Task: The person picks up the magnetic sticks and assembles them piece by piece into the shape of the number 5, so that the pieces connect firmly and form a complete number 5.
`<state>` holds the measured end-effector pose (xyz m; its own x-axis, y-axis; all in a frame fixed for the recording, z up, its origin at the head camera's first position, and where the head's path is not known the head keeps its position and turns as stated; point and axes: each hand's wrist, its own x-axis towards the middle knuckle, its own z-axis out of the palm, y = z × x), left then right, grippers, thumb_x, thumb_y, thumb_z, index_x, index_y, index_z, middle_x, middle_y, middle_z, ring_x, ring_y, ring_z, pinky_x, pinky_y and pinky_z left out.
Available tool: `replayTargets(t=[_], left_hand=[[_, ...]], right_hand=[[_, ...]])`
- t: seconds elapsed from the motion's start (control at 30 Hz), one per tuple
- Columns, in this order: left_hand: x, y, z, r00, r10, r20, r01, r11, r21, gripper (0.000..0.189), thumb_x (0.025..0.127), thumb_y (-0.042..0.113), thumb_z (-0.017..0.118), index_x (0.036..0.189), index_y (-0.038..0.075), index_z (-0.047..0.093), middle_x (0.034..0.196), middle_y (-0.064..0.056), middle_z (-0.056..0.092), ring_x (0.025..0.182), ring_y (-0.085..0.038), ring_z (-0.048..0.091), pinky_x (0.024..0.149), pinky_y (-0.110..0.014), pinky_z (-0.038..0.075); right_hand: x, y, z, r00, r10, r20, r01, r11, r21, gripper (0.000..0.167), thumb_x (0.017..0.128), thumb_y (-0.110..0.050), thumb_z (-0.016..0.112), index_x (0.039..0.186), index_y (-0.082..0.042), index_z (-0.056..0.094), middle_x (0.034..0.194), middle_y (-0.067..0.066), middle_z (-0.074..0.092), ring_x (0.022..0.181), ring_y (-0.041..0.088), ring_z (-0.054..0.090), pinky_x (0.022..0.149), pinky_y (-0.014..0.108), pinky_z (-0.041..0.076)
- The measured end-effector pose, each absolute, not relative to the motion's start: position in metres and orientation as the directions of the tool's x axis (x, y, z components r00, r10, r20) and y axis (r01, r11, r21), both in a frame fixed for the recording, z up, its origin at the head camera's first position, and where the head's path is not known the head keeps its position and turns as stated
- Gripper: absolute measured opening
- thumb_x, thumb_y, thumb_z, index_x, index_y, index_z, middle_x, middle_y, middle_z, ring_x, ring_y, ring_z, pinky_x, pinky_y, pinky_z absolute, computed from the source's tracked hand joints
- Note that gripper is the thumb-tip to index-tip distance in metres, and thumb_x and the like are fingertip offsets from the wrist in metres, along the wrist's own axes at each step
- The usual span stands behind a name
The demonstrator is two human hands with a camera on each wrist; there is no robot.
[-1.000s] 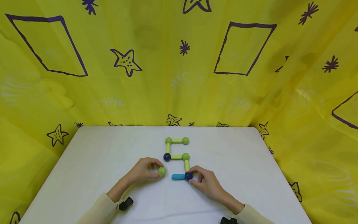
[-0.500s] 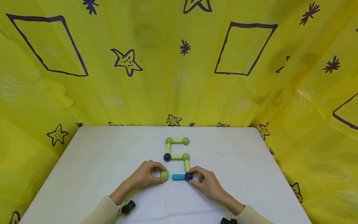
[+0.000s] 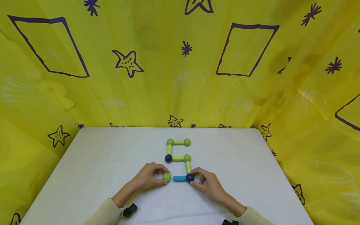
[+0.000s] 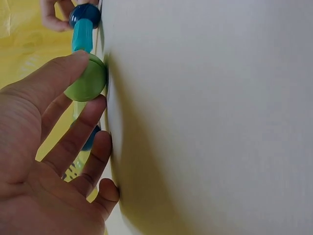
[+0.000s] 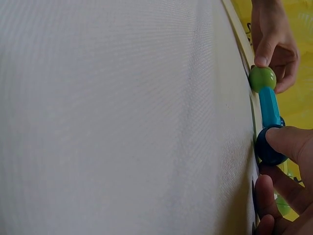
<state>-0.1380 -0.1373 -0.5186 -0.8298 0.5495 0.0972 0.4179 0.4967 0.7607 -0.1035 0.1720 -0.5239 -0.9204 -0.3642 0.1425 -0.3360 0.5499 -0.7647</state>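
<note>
Between thumb and fingers my left hand (image 3: 149,177) pinches a green ball (image 3: 167,177), low at the white table. A small gap parts this ball from the free left end of a blue stick (image 3: 179,178). The stick's other end meets a dark blue ball (image 3: 190,177), which my right hand (image 3: 208,184) pinches. From that ball a yellow-green stick (image 3: 188,167) runs up to another green ball (image 3: 187,157). In the left wrist view the green ball (image 4: 88,81) hides part of the stick behind it; the right wrist view shows the dark blue ball (image 5: 269,147) under my right thumb.
The joined chain continues away from me through a second dark blue ball (image 3: 168,158) to green balls (image 3: 170,142) at the far end. It lies on the white table (image 3: 225,150). A yellow patterned curtain (image 3: 157,93) hangs around the table's back and sides.
My left hand has carried the green ball right and slightly toward me, close to the blue stick's free end. The right hand holds the dark blue ball in nearly the same place.
</note>
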Motion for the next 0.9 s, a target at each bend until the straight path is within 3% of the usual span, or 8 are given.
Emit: replayTargets(t=[0.17,0.43,0.7,0.9], left_hand=[[-0.138,-0.13,-0.519,-0.818,0.566,0.102,0.432,0.487,0.759,0.027,0.082,0.021,0.087,0.107,0.02,0.077,0.09,0.015,0.064,0.086,-0.01,0.056,0.08,-0.028,0.047],[-0.137,-0.129,-0.517,-0.817,0.568,0.095,0.431,0.494,0.755,0.027,0.083,0.019,0.086,0.108,0.019,0.077,0.09,0.015,0.064,0.086,-0.01,0.057,0.08,-0.028,0.048],[-0.141,-0.129,-0.516,-0.827,0.554,0.1,0.429,0.504,0.749,0.027,0.085,0.018,0.085,0.11,0.016,0.076,0.092,0.012,0.066,0.086,-0.013,0.058,0.08,-0.029,0.048],[-0.148,-0.129,-0.514,-0.831,0.544,0.114,0.433,0.504,0.747,0.028,0.085,0.015,0.084,0.112,0.014,0.075,0.093,0.009,0.067,0.087,-0.015,0.058,0.081,-0.03,0.049]], right_hand=[[-0.103,0.172,-0.524,-0.922,-0.359,0.146,-0.335,0.549,-0.766,0.032,0.087,-0.018,0.084,0.115,-0.025,0.07,0.087,-0.009,0.066,0.061,0.004,0.051,0.056,0.021,0.042],[-0.104,0.171,-0.523,-0.923,-0.358,0.141,-0.333,0.556,-0.762,0.032,0.088,-0.017,0.083,0.116,-0.025,0.069,0.087,-0.008,0.065,0.06,0.004,0.051,0.056,0.021,0.042],[-0.11,0.167,-0.521,-0.922,-0.356,0.155,-0.344,0.562,-0.752,0.033,0.089,-0.014,0.082,0.117,-0.024,0.068,0.105,-0.007,0.069,0.059,0.002,0.049,0.055,0.021,0.042],[-0.118,0.163,-0.518,-0.922,-0.349,0.169,-0.351,0.566,-0.746,0.033,0.088,-0.011,0.082,0.116,-0.021,0.068,0.107,-0.004,0.07,0.058,0.003,0.047,0.054,0.022,0.041]])
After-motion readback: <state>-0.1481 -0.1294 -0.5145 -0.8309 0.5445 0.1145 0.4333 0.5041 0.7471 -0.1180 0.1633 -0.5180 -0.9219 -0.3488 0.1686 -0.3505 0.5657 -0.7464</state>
